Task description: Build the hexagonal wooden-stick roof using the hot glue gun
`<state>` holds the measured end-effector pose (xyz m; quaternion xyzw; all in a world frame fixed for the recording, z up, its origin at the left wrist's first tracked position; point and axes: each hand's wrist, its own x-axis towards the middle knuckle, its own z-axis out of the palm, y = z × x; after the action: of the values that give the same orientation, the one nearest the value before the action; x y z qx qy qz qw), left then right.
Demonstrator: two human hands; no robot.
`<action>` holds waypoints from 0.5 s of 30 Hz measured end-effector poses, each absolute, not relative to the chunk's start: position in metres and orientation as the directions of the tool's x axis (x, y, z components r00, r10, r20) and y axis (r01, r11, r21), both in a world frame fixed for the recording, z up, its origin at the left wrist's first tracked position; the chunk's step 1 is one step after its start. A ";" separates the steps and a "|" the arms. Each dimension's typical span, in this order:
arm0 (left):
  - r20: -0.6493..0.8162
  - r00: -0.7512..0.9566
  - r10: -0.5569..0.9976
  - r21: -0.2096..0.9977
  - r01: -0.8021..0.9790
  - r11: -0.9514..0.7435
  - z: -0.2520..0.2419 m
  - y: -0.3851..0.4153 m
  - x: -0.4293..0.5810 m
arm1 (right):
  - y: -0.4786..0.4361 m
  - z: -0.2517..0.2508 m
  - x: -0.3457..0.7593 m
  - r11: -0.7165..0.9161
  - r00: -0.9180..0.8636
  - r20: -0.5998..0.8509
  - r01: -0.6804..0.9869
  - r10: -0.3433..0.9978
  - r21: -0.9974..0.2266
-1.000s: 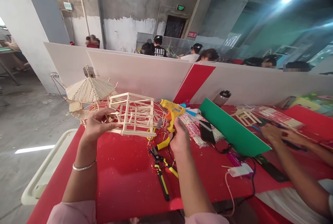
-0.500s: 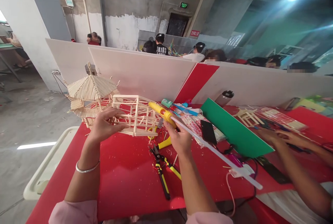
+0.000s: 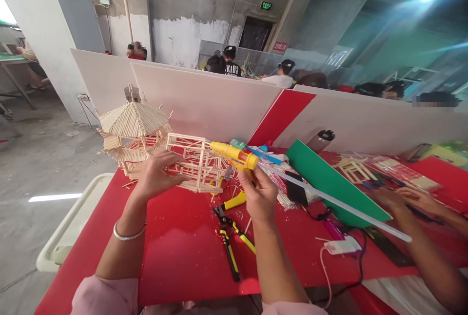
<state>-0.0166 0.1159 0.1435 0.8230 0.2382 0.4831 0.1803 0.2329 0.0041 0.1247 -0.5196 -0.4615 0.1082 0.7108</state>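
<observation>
My left hand grips a frame of thin wooden sticks and holds it just above the red table. My right hand is closed round the handle of a yellow glue gun. The gun's nozzle points left at the frame. A long clear glue stick juts from its back toward the right. A finished stick pavilion with a pitched roof stands behind the frame at the table's far left.
Yellow-handled pliers lie on the table below my right hand. A green board, a black phone, stick packets and a white charger lie to the right. Another person's hands work at the right. White partition boards stand behind.
My right hand picked the glue gun up from the table and turned its nozzle toward the stick frame. The long glue stick now trails to the right. My left hand kept hold of the frame.
</observation>
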 end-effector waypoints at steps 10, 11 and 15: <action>0.702 0.459 0.544 0.499 0.228 -0.836 0.148 0.113 -0.021 | -0.017 0.115 0.244 0.406 0.719 0.351 0.105 0.599 -0.908; 0.699 0.469 0.540 0.502 0.216 -0.837 0.150 0.112 -0.021 | -0.020 0.115 0.246 0.418 0.742 0.317 0.054 0.591 -0.907; 0.696 0.484 0.531 0.527 0.158 -0.835 0.149 0.106 -0.026 | -0.036 0.114 0.257 0.398 0.748 0.103 -0.226 0.655 -0.889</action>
<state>-0.0264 0.1058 0.1492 0.8378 0.2054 0.4644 0.2008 0.2566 -0.0361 0.1140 -0.4756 -0.2255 0.2737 0.8050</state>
